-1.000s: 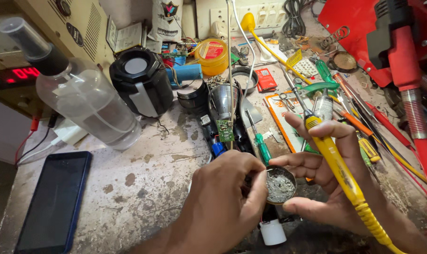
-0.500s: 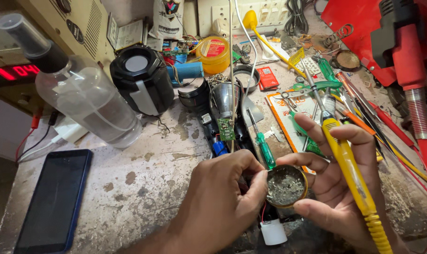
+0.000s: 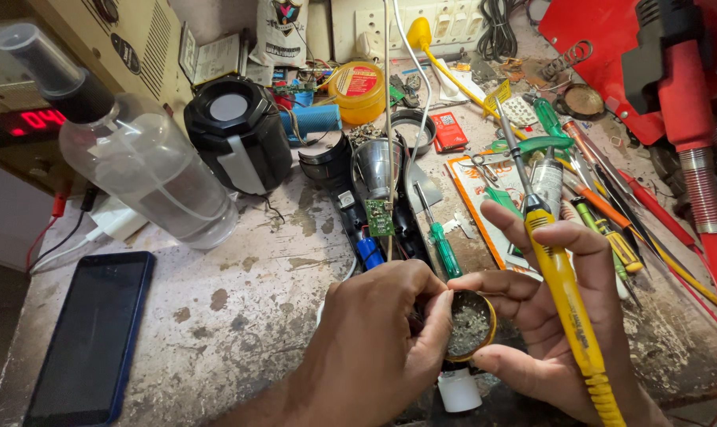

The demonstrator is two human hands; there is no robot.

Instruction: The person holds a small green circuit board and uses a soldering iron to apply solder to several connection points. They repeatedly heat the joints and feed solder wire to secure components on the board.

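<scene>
Desk [image 3: 240,316], stained and cluttered, fills the frame; clear bottle [image 3: 137,170] upper left, black speaker [image 3: 240,138] beside it, dark phone [image 3: 90,340] lower left, red tool [image 3: 675,95] upper right, opened torch [image 3: 378,198] with a small green board in the centre, green screwdriver [image 3: 441,245] just right of it. Left hand [image 3: 374,348] lower centre, fingers curled narrow, tips pinching at the near rim of the tin [image 3: 469,326]; what they pinch can't be told. Right hand [image 3: 564,316] lower right cups the tin from the other side while the yellow iron [image 3: 560,277] lies clamped across its fingers, tip pointing up-frame away from the tin. The tin is a small round one holding grey crumbly paste, held between both hands just above the desk edge, white cap [image 3: 459,389] below it. To do this well, judging from the grip: keep the tin level and steady, keep fingertips on the rim not in the paste, keep the iron tip clear of skin and the cords, and take only a little.
</scene>
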